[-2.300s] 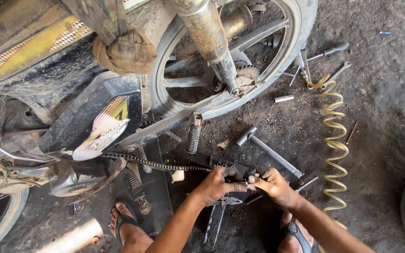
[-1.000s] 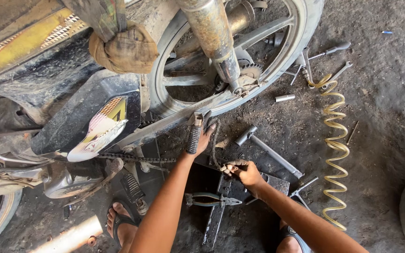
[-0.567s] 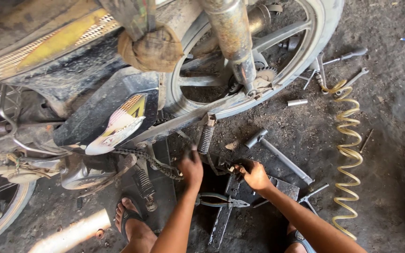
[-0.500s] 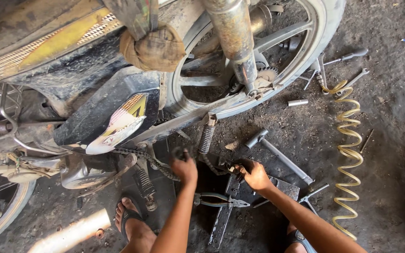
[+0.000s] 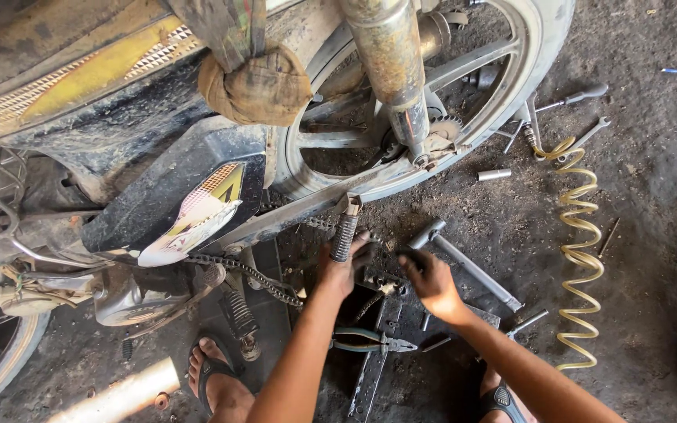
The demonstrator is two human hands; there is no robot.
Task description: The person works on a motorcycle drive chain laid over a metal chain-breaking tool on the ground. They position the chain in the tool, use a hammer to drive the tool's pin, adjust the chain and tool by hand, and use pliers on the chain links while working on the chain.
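Observation:
My left hand [image 5: 341, 272] is curled round the lower end of a ribbed black foot peg [image 5: 344, 233] on the motorcycle's swing arm. A greasy drive chain [image 5: 248, 274] runs from the engine side toward that hand's wrist. My right hand [image 5: 431, 280] hovers just right of it over a dark metal tray [image 5: 401, 329]. Its blackened fingers are bent, and what they hold is hidden. Green-handled pliers [image 5: 366, 341] lie between my forearms.
The rear wheel [image 5: 511, 70] and exhaust pipe [image 5: 389, 70] stand above the hands. A long metal T-handle tool [image 5: 468, 262], a yellow coiled hose [image 5: 577, 251], a socket [image 5: 495, 174] and wrenches [image 5: 581, 98] lie on the dirt floor. My sandalled foot [image 5: 217, 380] is lower left.
My left hand left the tray, reached up to the foot peg, dropped briefly, and now grips the peg's lower end. My right hand shifted slightly up and right.

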